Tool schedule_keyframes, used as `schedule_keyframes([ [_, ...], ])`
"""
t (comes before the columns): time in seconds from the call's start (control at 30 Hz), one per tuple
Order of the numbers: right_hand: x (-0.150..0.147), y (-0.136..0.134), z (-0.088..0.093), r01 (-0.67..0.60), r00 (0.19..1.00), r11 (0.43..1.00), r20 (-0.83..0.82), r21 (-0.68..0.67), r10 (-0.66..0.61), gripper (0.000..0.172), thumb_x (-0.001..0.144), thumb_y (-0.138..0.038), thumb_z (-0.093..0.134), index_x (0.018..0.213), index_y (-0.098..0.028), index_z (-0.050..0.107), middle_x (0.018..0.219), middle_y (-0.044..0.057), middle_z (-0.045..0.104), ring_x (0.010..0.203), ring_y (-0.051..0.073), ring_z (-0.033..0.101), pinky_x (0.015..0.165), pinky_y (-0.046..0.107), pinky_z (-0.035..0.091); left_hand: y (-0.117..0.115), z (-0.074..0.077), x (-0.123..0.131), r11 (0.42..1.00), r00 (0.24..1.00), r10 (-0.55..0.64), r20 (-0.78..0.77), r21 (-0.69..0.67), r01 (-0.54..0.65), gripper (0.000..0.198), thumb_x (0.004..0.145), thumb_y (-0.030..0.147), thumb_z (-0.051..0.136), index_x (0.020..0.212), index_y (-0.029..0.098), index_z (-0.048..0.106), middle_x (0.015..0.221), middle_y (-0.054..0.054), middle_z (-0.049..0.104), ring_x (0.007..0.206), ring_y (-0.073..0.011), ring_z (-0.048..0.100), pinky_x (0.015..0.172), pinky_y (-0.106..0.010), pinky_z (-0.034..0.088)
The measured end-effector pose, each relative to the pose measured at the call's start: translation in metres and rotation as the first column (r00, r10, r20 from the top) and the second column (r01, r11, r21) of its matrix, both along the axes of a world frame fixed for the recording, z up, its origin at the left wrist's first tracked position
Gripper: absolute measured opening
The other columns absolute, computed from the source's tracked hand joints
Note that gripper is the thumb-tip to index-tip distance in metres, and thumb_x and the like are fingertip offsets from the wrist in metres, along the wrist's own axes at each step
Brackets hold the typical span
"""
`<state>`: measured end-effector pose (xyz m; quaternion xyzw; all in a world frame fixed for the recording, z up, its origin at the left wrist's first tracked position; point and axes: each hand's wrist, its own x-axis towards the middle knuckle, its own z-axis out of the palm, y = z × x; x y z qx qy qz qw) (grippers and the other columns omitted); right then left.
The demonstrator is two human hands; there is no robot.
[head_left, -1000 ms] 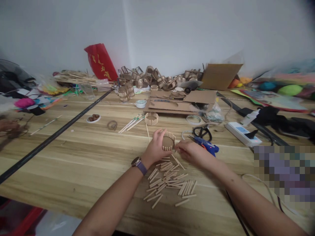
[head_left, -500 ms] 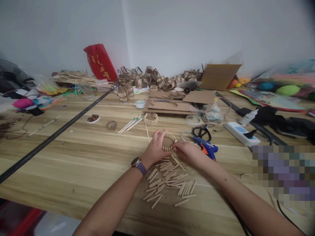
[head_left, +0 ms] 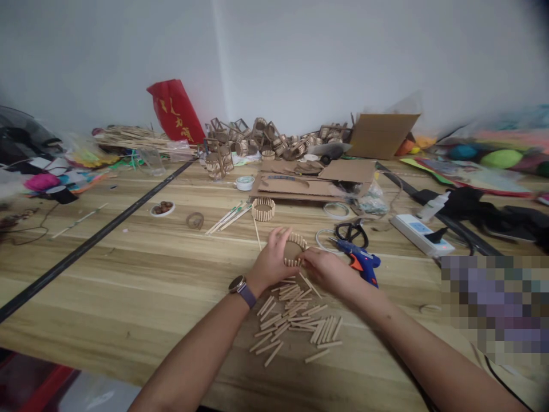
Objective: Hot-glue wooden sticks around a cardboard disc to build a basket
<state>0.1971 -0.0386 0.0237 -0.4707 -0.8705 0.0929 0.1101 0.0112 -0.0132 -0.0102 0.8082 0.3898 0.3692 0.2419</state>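
Note:
My left hand (head_left: 273,254) is curled around the left side of a small round basket (head_left: 294,241), which has a brown cardboard base and a wall of short upright wooden sticks. At the basket's right rim, the fingertips of my right hand (head_left: 319,264) are pinched on a short stick of the wall, mostly hidden by the fingers. Below both hands lies a loose heap of short wooden sticks (head_left: 295,309). A second stick basket (head_left: 263,209) stands just beyond my left hand. To the right of my right hand rests a blue glue gun (head_left: 360,257) with an orange trigger.
Black scissors (head_left: 351,233) and tape rolls (head_left: 336,210) lie behind the glue gun. A white power strip (head_left: 422,234) sits to the right. Cardboard sheets (head_left: 295,186) and many finished stick pieces (head_left: 257,137) fill the back. A dish of brown beads (head_left: 162,209) stands left.
Both hands stay at the basket with almost the same grip. The whole view has shifted very slightly; nothing else has visibly moved.

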Motion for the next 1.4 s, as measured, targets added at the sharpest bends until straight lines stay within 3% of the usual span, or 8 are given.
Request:
schedule_keyframes([
  [0.23, -0.001, -0.002, -0.001, 0.004, 1.000, 1.000, -0.030, 0.017, -0.003, 0.021, 0.081, -0.006, 0.051, 0.093, -0.016, 0.065, 0.086, 0.008, 0.067, 0.078, 0.017, 0.062, 0.070, 0.025, 0.043, 0.000, 0.002, 0.000, 0.999, 1.000, -0.012, 0.009, 0.032, 0.012, 0.104, 0.062, 0.023, 0.080, 0.145, 0.020, 0.018, 0.143, -0.016, 0.026, 0.137, -0.0318, 0.029, 0.114, -0.050, 0.029],
  [0.43, 0.000, -0.001, -0.001, -0.044, 0.986, 0.997, -0.158, 0.060, 0.053, 0.023, 0.082, -0.004, 0.046, 0.090, -0.017, 0.064, 0.088, 0.008, 0.065, 0.083, 0.019, 0.061, 0.075, 0.029, 0.046, 0.000, 0.002, 0.001, 1.000, 1.000, 0.001, 0.008, 0.030, -0.001, 0.104, 0.062, 0.024, 0.080, 0.145, 0.020, 0.018, 0.143, -0.016, 0.027, 0.136, -0.0318, 0.030, 0.114, -0.050, 0.029],
  [1.0, 0.000, -0.002, -0.002, -0.032, 0.996, 0.999, -0.085, 0.003, 0.032, 0.023, 0.088, -0.009, 0.042, 0.093, -0.015, 0.064, 0.091, 0.011, 0.067, 0.086, 0.020, 0.063, 0.077, 0.030, 0.047, -0.001, -0.001, 0.000, 0.999, 1.000, -0.021, 0.017, 0.026, 0.020, 0.104, 0.063, 0.024, 0.080, 0.145, 0.021, 0.018, 0.145, -0.015, 0.025, 0.137, -0.0304, 0.030, 0.114, -0.047, 0.029],
  [1.1, 0.000, -0.005, 0.007, -0.030, 0.995, 1.000, -0.097, 0.004, 0.030, 0.024, 0.089, -0.014, 0.045, 0.104, -0.016, 0.062, 0.099, 0.011, 0.068, 0.090, 0.020, 0.063, 0.079, 0.030, 0.047, 0.000, 0.000, -0.001, 0.999, 0.999, -0.032, 0.031, 0.009, 0.032, 0.105, 0.062, 0.030, 0.083, 0.145, 0.021, 0.019, 0.145, -0.016, 0.025, 0.137, -0.0312, 0.029, 0.114, -0.049, 0.028],
  [1.17, 0.003, -0.008, 0.019, 0.014, 0.993, 1.000, -0.120, 0.005, -0.013, 0.031, 0.088, -0.021, 0.050, 0.119, -0.018, 0.057, 0.106, 0.011, 0.068, 0.091, 0.020, 0.063, 0.078, 0.030, 0.047, 0.000, 0.001, -0.002, 0.999, 0.998, -0.045, 0.048, -0.014, 0.046, 0.107, 0.061, 0.033, 0.084, 0.145, 0.022, 0.020, 0.145, -0.016, 0.024, 0.138, -0.0323, 0.028, 0.114, -0.050, 0.027],
  [1.23, 0.014, -0.011, 0.032, 0.112, 0.984, 0.994, -0.138, 0.000, -0.111, 0.034, 0.088, -0.029, 0.051, 0.120, -0.019, 0.055, 0.098, 0.009, 0.070, 0.082, 0.020, 0.064, 0.070, 0.028, 0.046, 0.000, 0.002, -0.002, 0.999, 0.997, -0.037, 0.061, -0.038, 0.039, 0.107, 0.060, 0.031, 0.085, 0.145, 0.024, 0.021, 0.146, -0.015, 0.024, 0.138, -0.0330, 0.027, 0.114, -0.052, 0.027],
  [1.3, 0.033, -0.013, 0.042, 0.247, 0.962, 0.969, -0.119, 0.008, -0.244, 0.025, 0.090, -0.038, 0.047, 0.097, -0.020, 0.064, 0.077, 0.005, 0.069, 0.067, 0.019, 0.062, 0.059, 0.027, 0.042, 0.000, 0.004, -0.003, 0.999, 0.998, -0.015, 0.068, -0.045, 0.018, 0.107, 0.058, 0.029, 0.086, 0.144, 0.024, 0.023, 0.145, -0.014, 0.026, 0.138, -0.0337, 0.026, 0.115, -0.053, 0.026],
  [1.4, 0.070, -0.018, 0.043, 0.489, 0.872, 0.872, 0.025, 0.009, -0.489, 0.042, 0.089, -0.049, 0.044, 0.060, -0.022, 0.058, 0.052, 0.004, 0.059, 0.049, 0.018, 0.054, 0.047, 0.028, 0.030, -0.004, 0.007, -0.001, 1.000, 0.997, 0.021, 0.070, -0.013, -0.020, 0.112, 0.055, 0.029, 0.088, 0.145, 0.022, 0.021, 0.145, -0.016, 0.026, 0.140, -0.0346, 0.023, 0.116, -0.054, 0.022],
])
